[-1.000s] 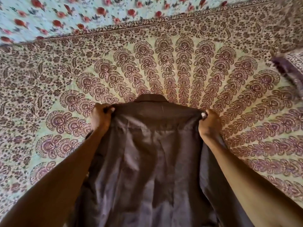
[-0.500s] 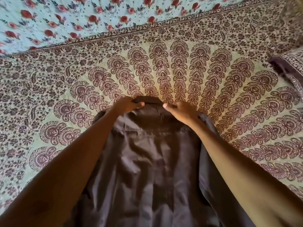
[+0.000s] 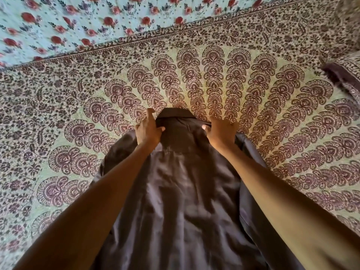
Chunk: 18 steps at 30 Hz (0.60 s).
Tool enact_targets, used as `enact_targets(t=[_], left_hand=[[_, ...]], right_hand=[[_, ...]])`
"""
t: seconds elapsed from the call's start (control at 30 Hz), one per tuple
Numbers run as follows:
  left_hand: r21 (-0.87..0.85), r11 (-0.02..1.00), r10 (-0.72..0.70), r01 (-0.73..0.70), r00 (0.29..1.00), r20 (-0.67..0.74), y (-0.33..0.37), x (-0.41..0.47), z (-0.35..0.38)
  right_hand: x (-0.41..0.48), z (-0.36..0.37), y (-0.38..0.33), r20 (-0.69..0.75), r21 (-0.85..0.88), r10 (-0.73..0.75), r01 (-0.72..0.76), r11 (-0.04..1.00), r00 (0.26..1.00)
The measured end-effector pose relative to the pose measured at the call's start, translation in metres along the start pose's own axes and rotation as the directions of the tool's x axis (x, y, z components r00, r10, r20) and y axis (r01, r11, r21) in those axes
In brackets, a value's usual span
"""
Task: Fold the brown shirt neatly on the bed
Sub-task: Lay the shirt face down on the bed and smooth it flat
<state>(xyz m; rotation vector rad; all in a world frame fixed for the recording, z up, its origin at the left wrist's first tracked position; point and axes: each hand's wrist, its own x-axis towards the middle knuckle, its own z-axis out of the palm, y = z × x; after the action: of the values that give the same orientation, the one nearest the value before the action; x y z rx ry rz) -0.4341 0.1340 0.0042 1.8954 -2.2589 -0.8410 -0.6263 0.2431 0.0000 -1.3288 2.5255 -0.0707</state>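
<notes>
View from a head-worn camera, looking down at a bed. At the far left, a pale blue floral sheet (image 3: pixel 58 26) with red flowers runs along the far edge. Nearer lies a cream bedspread (image 3: pixel 272 117) printed with a dark fan of peacock-feather shapes, which covers most of the scene.

Two bare forearms reach away from the viewer. The left hand (image 3: pixel 149 130) sits just left of the collar (image 3: pixel 174 114). Its thumb presses onto the cloth against curled fingers, pinching the shoulder fabric, and its index finger sticks out straight. In the middle, the brown shirt (image 3: pixel 185 191) lies flat on the bedspread, its plain back panel up and lightly wrinkled. Its collar is at the far end and its near hem runs out of view. The right hand (image 3: pixel 222 132) sits just right of the collar, fingers curled over the shoulder cloth with the thumb on top, apparently pinching it. Its fingertips are hidden. At the far right edge lies a patterned pillow (image 3: pixel 346 75).

The task looks barely begun. The shirt is spread out and its shoulders are being squared, but no fold shows. The sides, sleeves and lengthwise folds are likely all left to do.
</notes>
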Motion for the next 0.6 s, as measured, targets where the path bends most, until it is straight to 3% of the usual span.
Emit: enact_targets(t=[0.1, 0.17, 0.23, 0.3, 0.33, 0.43, 0.53, 0.6], left_hand=[[0.221, 0.973, 0.102, -0.062, 0.980, -0.172, 0.008, -0.012, 0.004], [0.304, 0.930, 0.268, -0.208, 0.948, -0.173, 0.025, -0.033, 0.012], [0.244, 0.858, 0.471, -0.452, 0.882, -0.024, 0.042, -0.060, 0.027], [0.209, 0.758, 0.585, -0.618, 0.786, 0.202, 0.057, -0.086, 0.047], [0.211, 0.734, 0.582, -0.645, 0.758, 0.294, 0.062, -0.094, 0.059], [0.268, 0.750, 0.450, -0.605, 0.764, 0.463, 0.074, -0.106, 0.083], [0.348, 0.747, 0.367, -0.567, 0.788, 0.495, 0.086, -0.106, 0.090], [0.362, 0.761, 0.317, -0.539, 0.795, 0.517, 0.093, -0.104, 0.089]], right_hand=[[-0.008, -0.004, 0.022, -0.069, -0.053, 0.019, -0.023, 0.998, 0.997], [-0.019, -0.010, 0.040, -0.099, -0.088, 0.081, -0.090, 0.992, 0.992], [-0.038, -0.012, 0.060, -0.096, -0.098, 0.161, -0.170, 0.981, 0.982], [-0.061, -0.010, 0.085, -0.070, -0.055, 0.238, -0.242, 0.969, 0.969], [-0.071, -0.009, 0.099, -0.037, 0.011, 0.274, -0.274, 0.962, 0.961], [-0.088, -0.007, 0.130, 0.086, 0.198, 0.277, -0.289, 0.937, 0.957], [-0.088, -0.009, 0.149, 0.126, 0.182, 0.185, -0.206, 0.961, 0.975], [-0.076, -0.018, 0.158, 0.067, 0.188, 0.218, -0.227, 0.956, 0.974]])
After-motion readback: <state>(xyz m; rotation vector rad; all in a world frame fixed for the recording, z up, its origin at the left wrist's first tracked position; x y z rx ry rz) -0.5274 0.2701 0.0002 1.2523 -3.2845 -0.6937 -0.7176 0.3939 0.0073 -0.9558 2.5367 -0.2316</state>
